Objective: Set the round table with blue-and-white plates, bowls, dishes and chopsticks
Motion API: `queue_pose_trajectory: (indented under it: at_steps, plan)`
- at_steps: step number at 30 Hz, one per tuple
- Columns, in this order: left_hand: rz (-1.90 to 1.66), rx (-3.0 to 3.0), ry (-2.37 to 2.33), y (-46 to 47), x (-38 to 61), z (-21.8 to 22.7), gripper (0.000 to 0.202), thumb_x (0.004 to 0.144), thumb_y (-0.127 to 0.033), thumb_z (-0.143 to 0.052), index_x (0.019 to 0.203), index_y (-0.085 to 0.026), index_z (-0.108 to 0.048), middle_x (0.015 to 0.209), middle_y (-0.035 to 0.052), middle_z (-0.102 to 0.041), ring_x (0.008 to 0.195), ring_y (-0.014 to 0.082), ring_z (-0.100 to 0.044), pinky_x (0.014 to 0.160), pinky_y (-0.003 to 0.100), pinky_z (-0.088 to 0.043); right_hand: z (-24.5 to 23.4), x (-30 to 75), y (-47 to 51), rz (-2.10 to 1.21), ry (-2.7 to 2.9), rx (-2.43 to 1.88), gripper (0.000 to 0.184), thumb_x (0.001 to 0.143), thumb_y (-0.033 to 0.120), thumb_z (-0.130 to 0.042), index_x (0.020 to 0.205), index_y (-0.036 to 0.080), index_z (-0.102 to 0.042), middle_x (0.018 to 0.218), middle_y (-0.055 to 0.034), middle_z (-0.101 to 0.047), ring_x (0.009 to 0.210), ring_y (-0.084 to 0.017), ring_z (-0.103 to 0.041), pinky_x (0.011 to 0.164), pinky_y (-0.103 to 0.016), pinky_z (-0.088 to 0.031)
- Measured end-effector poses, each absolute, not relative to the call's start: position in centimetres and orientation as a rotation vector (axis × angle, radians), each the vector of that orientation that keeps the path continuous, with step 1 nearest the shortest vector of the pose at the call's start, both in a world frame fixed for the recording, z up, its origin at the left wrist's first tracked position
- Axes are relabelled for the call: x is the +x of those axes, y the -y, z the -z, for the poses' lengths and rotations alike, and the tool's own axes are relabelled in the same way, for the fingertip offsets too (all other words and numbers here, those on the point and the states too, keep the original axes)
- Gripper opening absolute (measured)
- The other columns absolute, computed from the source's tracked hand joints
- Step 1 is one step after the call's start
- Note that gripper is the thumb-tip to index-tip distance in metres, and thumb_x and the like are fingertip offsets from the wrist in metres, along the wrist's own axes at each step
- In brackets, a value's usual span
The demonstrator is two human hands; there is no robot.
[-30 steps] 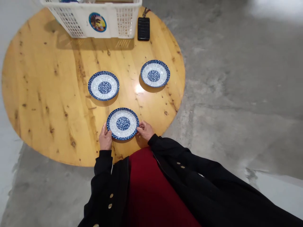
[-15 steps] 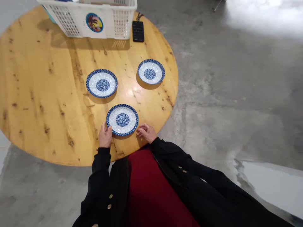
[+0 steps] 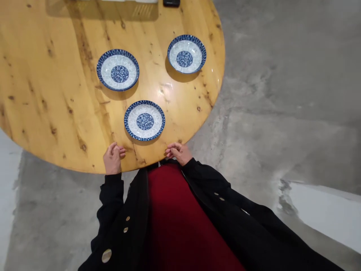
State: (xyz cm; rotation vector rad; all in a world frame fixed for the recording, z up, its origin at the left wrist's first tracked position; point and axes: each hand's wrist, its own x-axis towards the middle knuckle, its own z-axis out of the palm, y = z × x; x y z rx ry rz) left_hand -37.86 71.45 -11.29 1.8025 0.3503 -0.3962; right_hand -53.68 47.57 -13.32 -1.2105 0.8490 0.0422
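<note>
Three round plates with blue patterned rims and blue centres lie face up on the wooden table. The front plate (image 3: 144, 120) is nearest to me, the left plate (image 3: 117, 70) is farther back, and the right plate (image 3: 187, 54) is close to the table's right side. My left hand (image 3: 113, 157) is by the front edge, left of and below the front plate, apart from it. Its fingers are loosely bent with nothing in them. On the other side, my right hand (image 3: 179, 152) is at the table edge, empty and loosely open, also clear of the plate.
The round table (image 3: 56, 113) has its curved edge just before my body. At the far side, the bottom of a white basket (image 3: 135, 1) and a black phone-like object (image 3: 171, 3) are cut off by the frame. Grey concrete floor (image 3: 276, 94) surrounds the table.
My left hand has let go of the front plate's rim and drawn back to the left. My right hand has moved slightly away from the plate. The view has tilted down.
</note>
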Motion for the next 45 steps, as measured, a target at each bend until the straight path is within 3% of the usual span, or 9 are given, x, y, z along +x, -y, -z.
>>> queue_pose_trajectory:
  at_steps: [9, 18, 28, 40, 45]
  plan:
    - [0.526, 1.773, -0.382, -69.4, -44.1, 11.6, 0.045, 0.078, -0.040, -0.065, 0.111, -0.010, -0.063, 0.084, 0.0068, -0.070, 0.072, 0.0155, -0.071, 0.064, 0.026, -0.057, 14.5, -59.8, -46.7, -0.086, -0.907, -1.193, 0.019, 0.067, 0.030, -0.063, 0.082, 0.019, -0.061, 0.069, -0.0014, -0.072, 0.055, -0.013, -0.066, 0.050, -0.022, -0.053]
    - [0.562, 1.783, -0.343, -69.7, -52.8, 10.6, 0.050, 0.075, -0.047, -0.069, 0.109, -0.011, -0.066, 0.087, 0.0086, -0.072, 0.077, 0.0174, -0.071, 0.066, 0.026, -0.056, 14.2, -62.3, -47.0, -0.212, -0.845, -1.265, 0.012, 0.069, 0.014, -0.054, 0.080, 0.017, -0.059, 0.067, -0.0009, -0.069, 0.051, -0.012, -0.064, 0.048, -0.021, -0.050]
    - [0.470, 1.800, -0.497, -73.8, -62.6, 10.2, 0.061, 0.072, -0.058, -0.071, 0.110, -0.010, -0.065, 0.090, 0.0106, -0.072, 0.080, 0.0196, -0.072, 0.068, 0.030, -0.058, 13.9, -64.0, -50.4, -0.489, -0.589, -1.440, 0.019, 0.071, 0.001, -0.052, 0.078, 0.016, -0.061, 0.064, 0.0015, -0.067, 0.050, -0.010, -0.063, 0.046, -0.017, -0.049]
    - [0.606, 1.798, -0.201, -70.9, -58.6, 8.9, 0.056, 0.073, -0.052, -0.069, 0.110, -0.011, -0.065, 0.090, 0.0099, -0.073, 0.080, 0.0191, -0.072, 0.066, 0.028, -0.056, 13.1, -65.0, -49.6, -0.218, -0.768, -1.380, 0.015, 0.072, 0.006, -0.052, 0.079, 0.016, -0.061, 0.067, 0.0002, -0.068, 0.051, -0.010, -0.062, 0.048, -0.018, -0.048]
    - [0.597, 1.828, -0.164, -75.5, -56.7, 8.2, 0.056, 0.069, -0.054, -0.070, 0.107, -0.012, -0.066, 0.088, 0.0095, -0.073, 0.079, 0.0199, -0.072, 0.067, 0.030, -0.056, 12.5, -62.9, -53.9, -0.201, -0.818, -1.325, 0.016, 0.070, 0.004, -0.053, 0.076, 0.017, -0.060, 0.063, 0.0018, -0.067, 0.048, -0.009, -0.060, 0.047, -0.016, -0.047]
